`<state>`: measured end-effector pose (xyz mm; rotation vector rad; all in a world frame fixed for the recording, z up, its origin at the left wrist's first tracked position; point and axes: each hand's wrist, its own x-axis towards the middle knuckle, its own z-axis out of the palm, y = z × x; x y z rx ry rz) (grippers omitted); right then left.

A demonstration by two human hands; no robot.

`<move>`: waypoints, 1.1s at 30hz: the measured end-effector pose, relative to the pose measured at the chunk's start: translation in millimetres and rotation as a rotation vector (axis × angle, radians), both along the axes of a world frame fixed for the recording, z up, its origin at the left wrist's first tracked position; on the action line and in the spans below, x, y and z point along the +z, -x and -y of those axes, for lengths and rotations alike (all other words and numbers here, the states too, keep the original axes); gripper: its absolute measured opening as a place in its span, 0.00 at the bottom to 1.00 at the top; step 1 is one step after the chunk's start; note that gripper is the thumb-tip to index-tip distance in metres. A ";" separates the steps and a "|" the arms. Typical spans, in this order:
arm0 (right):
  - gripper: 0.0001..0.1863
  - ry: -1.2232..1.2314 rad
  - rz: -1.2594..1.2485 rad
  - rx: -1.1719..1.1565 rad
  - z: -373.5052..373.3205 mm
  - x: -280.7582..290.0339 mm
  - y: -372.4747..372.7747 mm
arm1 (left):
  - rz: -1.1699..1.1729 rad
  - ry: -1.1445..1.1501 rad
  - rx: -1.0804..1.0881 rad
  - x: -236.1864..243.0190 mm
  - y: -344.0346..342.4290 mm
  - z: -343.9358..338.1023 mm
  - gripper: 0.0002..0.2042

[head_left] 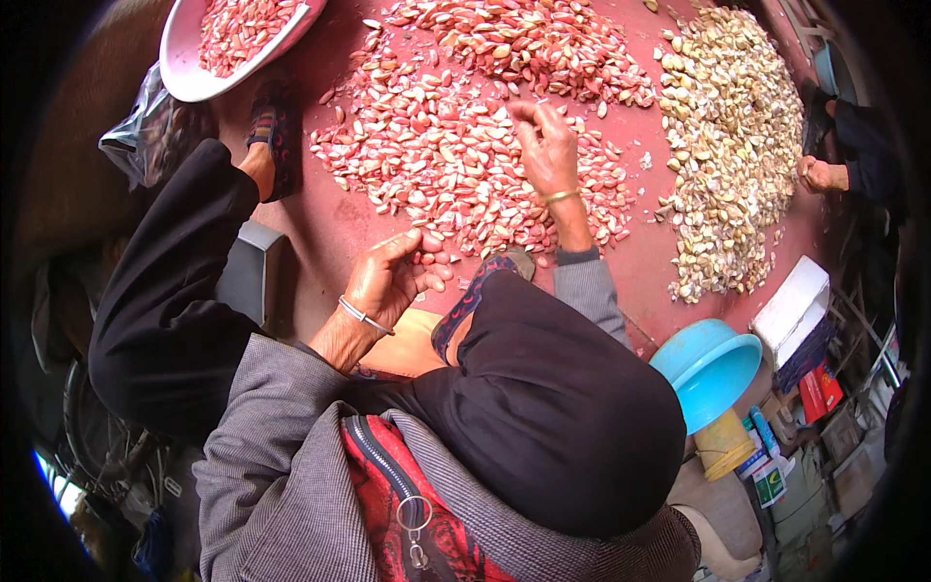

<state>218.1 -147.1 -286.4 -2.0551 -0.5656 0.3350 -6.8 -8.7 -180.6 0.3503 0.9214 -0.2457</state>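
The right hand (550, 153), fingers loosely curled, is over the pink seeds (427, 165), which spread sideways just beyond the half-bent left hand (381, 279); I can't tell if either pinches any.

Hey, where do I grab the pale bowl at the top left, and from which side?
Probably by the rim of the pale bowl, on its right, coming from the right with your left hand. The lip looks exposed there, while your shod foot crowds the near side. It holds reddish seeds, so keep it level.
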 end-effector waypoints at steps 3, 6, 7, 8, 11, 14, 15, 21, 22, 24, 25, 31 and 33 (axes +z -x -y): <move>0.16 0.098 0.318 0.101 -16.7 -29.8 -23.1 | -0.011 -0.012 -0.016 1.1 1.5 1.4 0.16; 0.20 0.307 0.459 0.178 -32.1 -43.4 -27.2 | -0.015 -0.044 -0.036 2.6 1.5 0.0 0.16; 0.21 0.319 0.511 0.166 -32.4 -44.7 -26.5 | -0.024 -0.052 -0.038 3.3 1.7 0.1 0.16; 0.21 0.350 0.534 0.155 -31.0 -45.0 -25.3 | -0.016 -0.052 -0.038 3.9 1.8 -0.1 0.15; 0.16 0.322 0.441 0.143 -15.7 -43.3 -19.5 | -0.038 -0.057 -0.057 4.2 2.1 0.0 0.15; 0.11 0.224 0.360 0.039 2.3 -42.1 -14.0 | -0.057 -0.055 -0.053 3.3 2.8 1.3 0.15; 0.10 0.212 0.338 0.006 8.9 -41.3 -14.6 | -0.055 -0.053 -0.044 3.1 3.2 1.5 0.15; 0.13 0.103 0.312 -0.117 13.9 -42.1 -20.8 | -0.045 -0.053 -0.060 2.3 3.5 1.8 0.15; 0.13 0.103 0.343 -0.081 10.0 -42.7 -20.9 | -0.044 -0.055 -0.063 2.5 3.3 2.0 0.15; 0.15 0.097 0.417 -0.006 -1.3 -45.2 -20.4 | -0.058 -0.056 -0.067 3.2 2.6 2.6 0.15; 0.16 0.117 0.437 0.022 -7.9 -46.8 -19.1 | -0.054 -0.056 -0.068 3.6 2.4 2.7 0.15; 0.15 0.299 0.438 0.112 -12.7 -52.1 -4.8 | -0.067 -0.075 -0.068 2.8 3.4 1.8 0.15; 0.13 0.285 0.349 0.112 -5.2 -50.9 -4.6 | -0.055 -0.068 -0.063 1.1 4.4 2.4 0.15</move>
